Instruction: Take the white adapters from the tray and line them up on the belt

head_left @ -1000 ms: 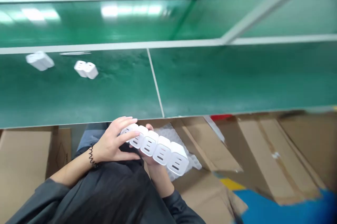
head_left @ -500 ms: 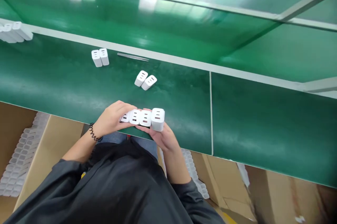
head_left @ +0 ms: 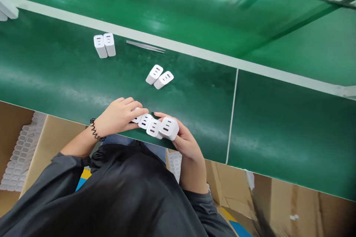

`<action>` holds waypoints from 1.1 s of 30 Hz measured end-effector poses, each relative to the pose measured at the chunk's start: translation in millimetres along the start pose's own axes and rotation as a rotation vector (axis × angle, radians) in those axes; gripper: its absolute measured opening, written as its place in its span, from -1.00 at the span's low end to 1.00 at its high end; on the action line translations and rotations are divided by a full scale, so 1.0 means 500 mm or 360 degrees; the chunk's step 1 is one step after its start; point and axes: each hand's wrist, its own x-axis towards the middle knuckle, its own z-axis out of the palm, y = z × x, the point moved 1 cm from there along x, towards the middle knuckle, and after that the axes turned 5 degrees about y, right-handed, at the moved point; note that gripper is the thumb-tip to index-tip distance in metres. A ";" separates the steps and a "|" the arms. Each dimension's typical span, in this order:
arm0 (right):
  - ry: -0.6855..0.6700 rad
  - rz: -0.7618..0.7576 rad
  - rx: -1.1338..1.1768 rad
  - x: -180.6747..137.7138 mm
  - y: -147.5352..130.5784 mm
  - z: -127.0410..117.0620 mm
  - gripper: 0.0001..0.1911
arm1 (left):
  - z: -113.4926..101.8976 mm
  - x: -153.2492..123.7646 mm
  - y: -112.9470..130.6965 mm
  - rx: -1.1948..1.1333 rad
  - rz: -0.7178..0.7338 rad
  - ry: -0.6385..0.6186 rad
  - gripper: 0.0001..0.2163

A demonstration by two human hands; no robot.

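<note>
Several white USB chargers [head_left: 153, 128] stand side by side in a slightly bent row near the bench's front edge, port faces up. My left hand [head_left: 119, 116] is closed around the left end of the row, its fingers partly covering the leftmost charger [head_left: 136, 115]. At the other end, my right hand [head_left: 189, 142] grips the rightmost charger [head_left: 169, 127], which sits higher than its neighbours. Beyond my hands, two more chargers [head_left: 160, 76] lean at a slant on the green bench top. Farther left, another pair of chargers [head_left: 104, 45] is pressed together.
Metal tweezers [head_left: 145, 46] lie by the pale rail [head_left: 194, 50] at the back. White blocks [head_left: 7, 7] stand at the far left. Below the bench are cardboard boxes [head_left: 55, 137], one holding rows of clear plastic pieces [head_left: 22, 151]. A pale seam [head_left: 232, 116] crosses the bench.
The held row has gone from nearly straight to bent. My right hand has shifted from beneath the row to the rightmost charger's side. The camera view has shifted too.
</note>
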 end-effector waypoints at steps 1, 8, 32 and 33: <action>0.0036 -0.0038 -0.0063 -0.001 -0.001 -0.005 -0.58 | 0.002 0.002 0.003 0.0014 -0.0006 -0.0004 -0.66; 0.0225 -0.0196 -0.0315 -0.014 0.002 -0.040 -0.70 | 0.014 0.018 0.013 0.0069 -0.0022 0.0074 -0.61; 0.0573 -0.0383 -0.1222 -0.066 -0.025 -0.117 -0.57 | 0.009 -0.044 -0.018 -0.0918 -0.0406 0.0566 -0.09; 0.0546 -0.0413 -0.1295 -0.067 -0.028 -0.113 -0.55 | 0.010 -0.055 -0.019 -0.0956 -0.0434 0.0590 -0.07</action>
